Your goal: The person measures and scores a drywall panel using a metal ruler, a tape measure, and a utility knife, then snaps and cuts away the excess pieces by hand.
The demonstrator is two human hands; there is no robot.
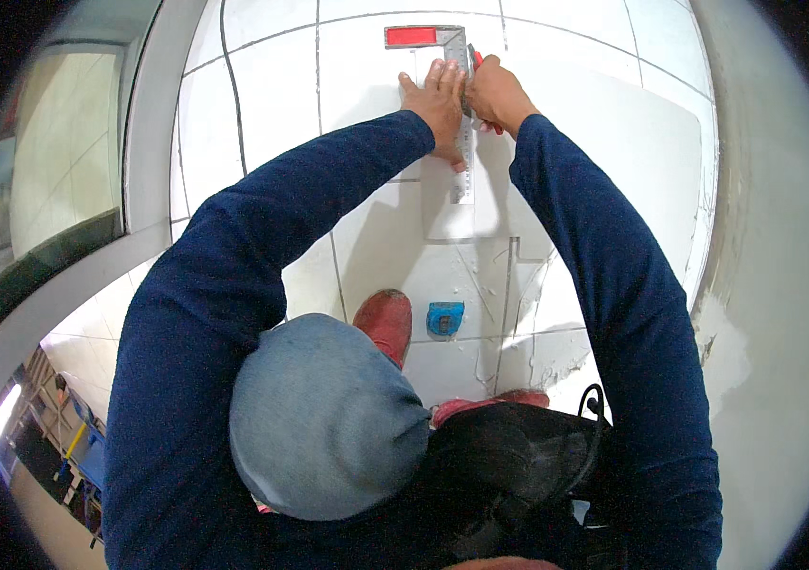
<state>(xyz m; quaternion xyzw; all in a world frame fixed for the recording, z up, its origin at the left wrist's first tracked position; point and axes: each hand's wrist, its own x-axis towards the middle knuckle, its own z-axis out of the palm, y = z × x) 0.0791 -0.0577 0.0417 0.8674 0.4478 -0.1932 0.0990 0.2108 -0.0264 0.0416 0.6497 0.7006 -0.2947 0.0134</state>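
A try square [411,36] with a red-inlaid stock and a graduated metal blade lies on a white sheet [441,223] on the tiled floor. My left hand [437,106] presses flat on the square's blade, its fingers stretched and spread. Along the blade's right edge, my right hand [502,93] is closed around a red, slim tool that looks like a utility knife [477,60]. Its tip is hidden between my hands.
A blue tape measure [444,319] lies on the floor near my red shoe [385,325]. Thin scraps and scratches mark the tiles [542,356] to its right. A glazed frame [143,123] stands at left, a pale wall [775,285] at right.
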